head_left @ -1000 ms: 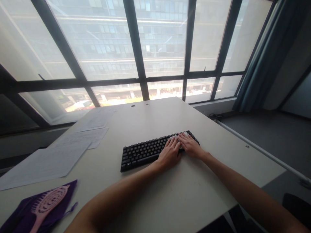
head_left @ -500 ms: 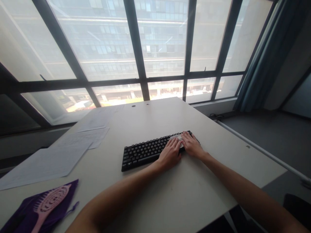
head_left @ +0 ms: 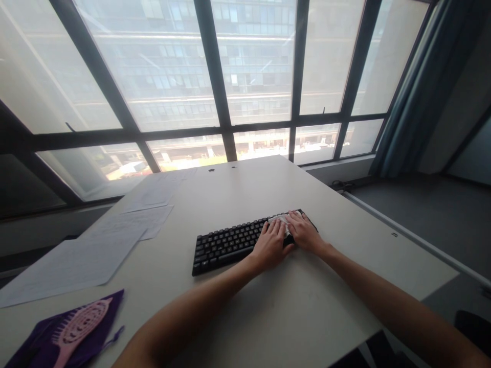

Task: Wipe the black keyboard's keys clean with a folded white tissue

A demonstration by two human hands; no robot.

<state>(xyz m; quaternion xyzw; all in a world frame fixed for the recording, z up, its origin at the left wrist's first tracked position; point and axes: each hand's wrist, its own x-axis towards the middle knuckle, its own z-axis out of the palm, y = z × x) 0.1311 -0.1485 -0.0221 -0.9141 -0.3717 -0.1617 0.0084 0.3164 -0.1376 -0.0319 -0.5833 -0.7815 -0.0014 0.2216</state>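
Resting near table edge (head_left: 429,278): keyboard (head_left: 230,243), hands.

Both forearms bare to elbows; hands (head_left: 286,240) without rings, gloves, watch.

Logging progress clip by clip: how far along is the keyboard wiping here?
In hand: both hands sit at the right end of the black keyboard, the right hand pressing a white wipe on the keys, the left hand beside it. Done: nothing visibly tells cleaned keys from uncleaned. Left: the bare middle and left keys lie uncovered; whether they were wiped cannot be told.
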